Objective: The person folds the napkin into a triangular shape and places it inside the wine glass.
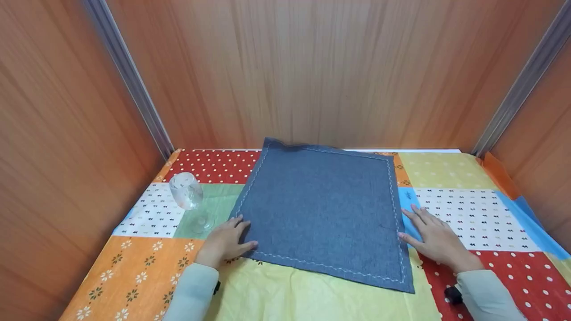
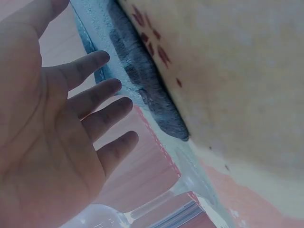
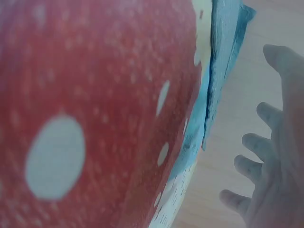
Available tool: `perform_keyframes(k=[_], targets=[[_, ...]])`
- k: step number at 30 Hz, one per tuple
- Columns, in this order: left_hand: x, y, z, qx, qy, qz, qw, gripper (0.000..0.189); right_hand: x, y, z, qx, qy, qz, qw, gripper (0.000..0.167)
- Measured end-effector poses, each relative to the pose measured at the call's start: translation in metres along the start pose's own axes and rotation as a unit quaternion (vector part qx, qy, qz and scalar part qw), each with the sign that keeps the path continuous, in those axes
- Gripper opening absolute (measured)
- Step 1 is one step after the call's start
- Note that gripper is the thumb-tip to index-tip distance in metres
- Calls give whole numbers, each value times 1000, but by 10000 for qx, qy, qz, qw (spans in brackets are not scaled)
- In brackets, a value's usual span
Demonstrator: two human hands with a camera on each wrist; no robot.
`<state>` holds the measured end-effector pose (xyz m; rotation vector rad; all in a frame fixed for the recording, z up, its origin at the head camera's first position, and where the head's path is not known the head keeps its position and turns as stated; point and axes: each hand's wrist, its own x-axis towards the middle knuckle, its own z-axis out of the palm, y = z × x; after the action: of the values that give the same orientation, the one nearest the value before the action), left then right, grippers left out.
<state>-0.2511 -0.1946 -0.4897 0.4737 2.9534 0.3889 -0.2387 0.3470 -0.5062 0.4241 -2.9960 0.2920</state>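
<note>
A square dark grey cloth [image 1: 319, 214] with pale stitching along its border is spread over the patterned tablecloth, slightly askew. Its far left corner and back edge are a little raised. My left hand [image 1: 226, 238] is at the cloth's left edge, fingers spread and thumb over the fabric. In the left wrist view, that hand [image 2: 61, 118] shows a bare palm, with the cloth [image 2: 147, 80] beyond the fingers. On the opposite edge, my right hand [image 1: 435, 238] has its fingers stretched toward the stitched border. The right wrist view shows this hand [image 3: 275, 156] holding nothing.
A clear stemmed glass [image 1: 186, 191] stands left of the cloth, just beyond my left hand. The tablecloth [image 1: 134, 267] has coloured patchwork squares. Wood-grain panels [image 1: 312, 71] enclose the table at the back and both sides, with metal strips [image 1: 134, 84] at the corners.
</note>
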Motion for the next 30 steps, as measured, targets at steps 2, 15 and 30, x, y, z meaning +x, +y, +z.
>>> perform_keyframes(k=[2, 15, 30], targets=[[0, -1, 2, -47, -21, -2, 10000, 69, 0, -3, 1, 57, -7, -84, 9999, 79], [-1, 0, 5, -635, -248, -275, 9973, 67, -2, -27, -2, 788, -691, -437, 9935, 80], [-2, 0, 5, -629, -186, -197, 9977, 67, -9, -36, -9, 1153, -1310, -1298, 9761, 32]])
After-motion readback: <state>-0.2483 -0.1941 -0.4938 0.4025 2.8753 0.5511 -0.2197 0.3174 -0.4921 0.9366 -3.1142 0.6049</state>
